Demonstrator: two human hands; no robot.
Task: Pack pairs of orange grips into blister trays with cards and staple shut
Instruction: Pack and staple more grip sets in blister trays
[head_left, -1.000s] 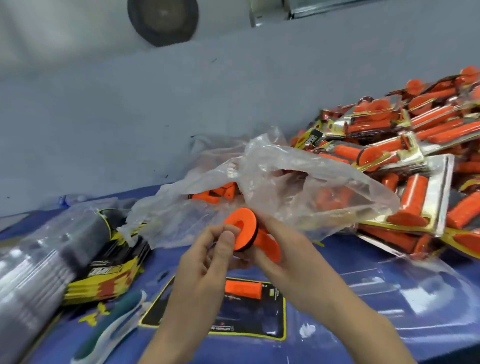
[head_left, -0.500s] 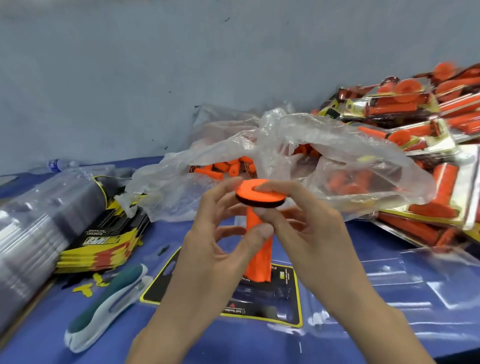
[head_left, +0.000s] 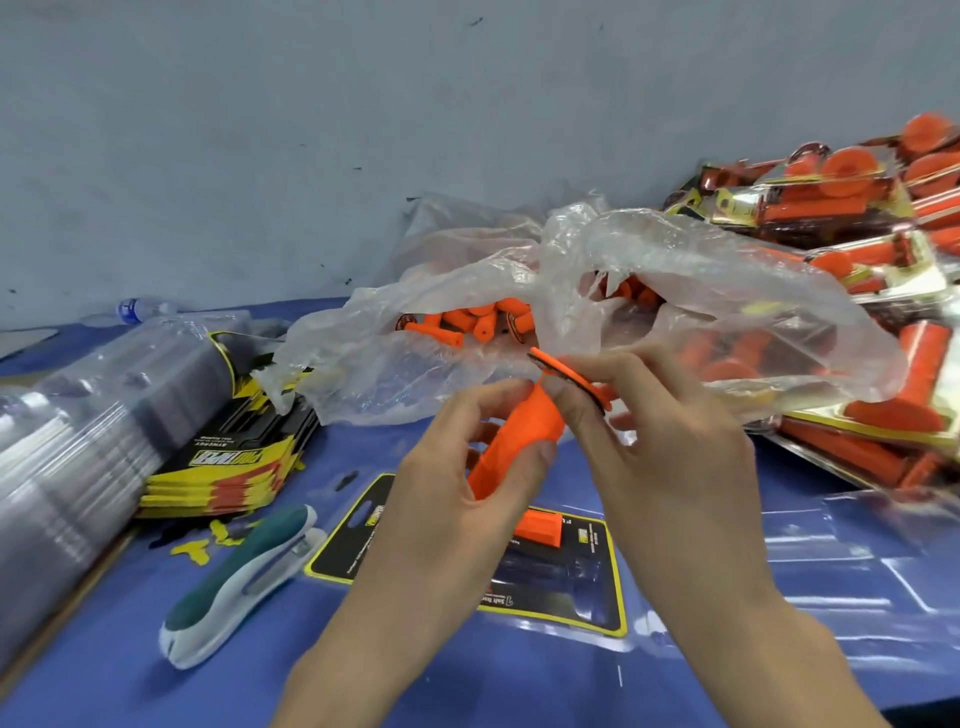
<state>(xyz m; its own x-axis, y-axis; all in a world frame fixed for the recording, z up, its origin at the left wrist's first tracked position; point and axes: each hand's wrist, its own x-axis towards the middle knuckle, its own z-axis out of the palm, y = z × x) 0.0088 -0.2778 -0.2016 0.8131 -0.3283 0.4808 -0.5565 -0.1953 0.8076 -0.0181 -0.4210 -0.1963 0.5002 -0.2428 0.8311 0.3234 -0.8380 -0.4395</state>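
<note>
Far left on the blue table cover (head_left: 467, 686): a stack of clear trays (head_left: 78, 431) lying on its side, with a water bottle (head_left: 140, 310) behind it by the wall. Just right of that is a stack of yellow-black cards (head_left: 228, 467), with a few yellow scraps (head_left: 202, 545) in front. The teal-and-white stapler (head_left: 239, 577) lies flat beside the scraps, nobody touching it.

Centre: a blister tray (head_left: 597, 608) with a black, yellow-edged card (head_left: 363, 535) lies flat on the cover below the hands. A second grip (head_left: 540, 527) sits in it, partly hidden by the left hand.

The left hand (head_left: 452, 499) has thumb and fingers curled round the body of the orange grip (head_left: 519, 441). The grip is held above the tray, tilted, flange end up and to the right. The right hand (head_left: 675, 457) pinches that flange between thumb and fingers. So both hands are grasping the same grip.

Behind the hands is a crumpled clear plastic bag (head_left: 675, 270), its mouth open toward the person, with loose grips (head_left: 467, 322) inside.

Right: a pile of finished packs (head_left: 857, 234) is heaped against the wall. In front of it, clear plastic (head_left: 857, 545) lies flat on the cover; with the glare I can't tell its shape.
</note>
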